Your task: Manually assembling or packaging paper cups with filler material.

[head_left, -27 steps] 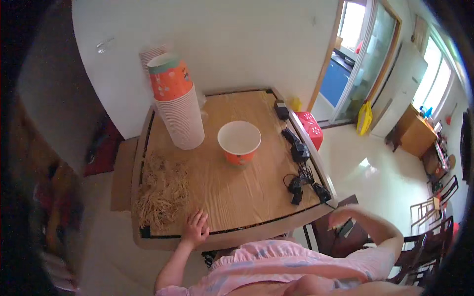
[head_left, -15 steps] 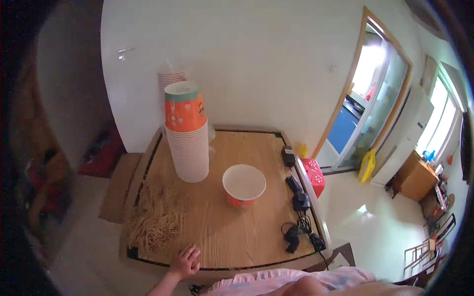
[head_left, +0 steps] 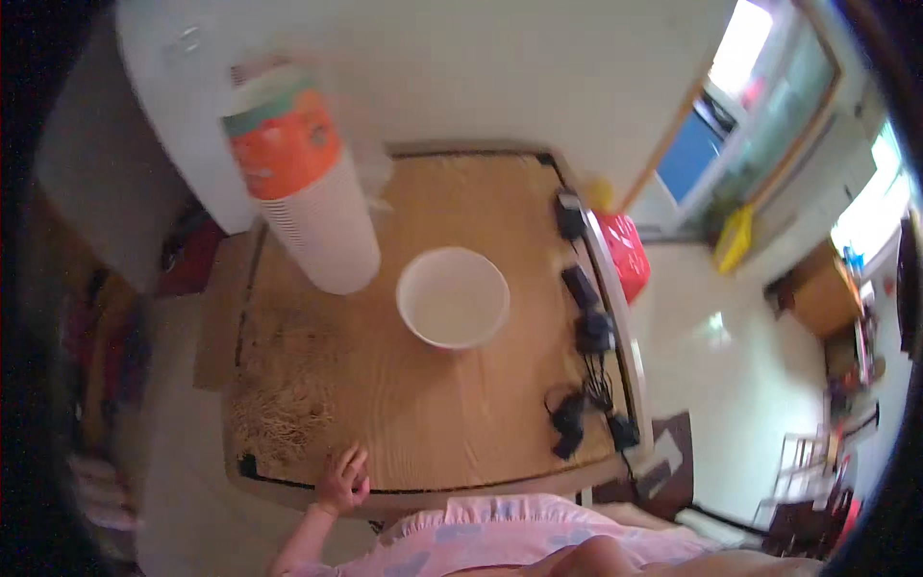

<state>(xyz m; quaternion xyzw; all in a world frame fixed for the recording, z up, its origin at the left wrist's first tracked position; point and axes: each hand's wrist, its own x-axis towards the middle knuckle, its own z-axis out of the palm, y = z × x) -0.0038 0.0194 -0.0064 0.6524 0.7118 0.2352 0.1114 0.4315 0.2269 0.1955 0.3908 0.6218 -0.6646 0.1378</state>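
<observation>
At the table's front edge, toward the left, my left hand [head_left: 343, 479] rests with its fingers loosely extended and nothing in them. Just beyond it lies a loose pile of tan shredded paper strands [head_left: 284, 418]. A white paper bucket [head_left: 453, 298] stands mouth up near the middle of the wooden table [head_left: 423, 413], apart from my hand. Behind and left of it rises a tall stack of upturned paper buckets [head_left: 322, 226], white-sided with an orange and green one on top. Past my lap's right side, my right hand is out of view.
Black power adapters [head_left: 596, 332] and tangled cables [head_left: 598, 385] lie along the table's right edge. A red plastic stool [head_left: 623, 255] stands beyond that edge. Farther right are a yellow bag [head_left: 735, 238] and a wooden cabinet [head_left: 822, 300]. A wall rises behind the table.
The view has tilted downward and shifted, so the table and buckets sit higher in it and the stack looks more slanted. My left hand stays by the front edge, its fingers slightly straighter.
</observation>
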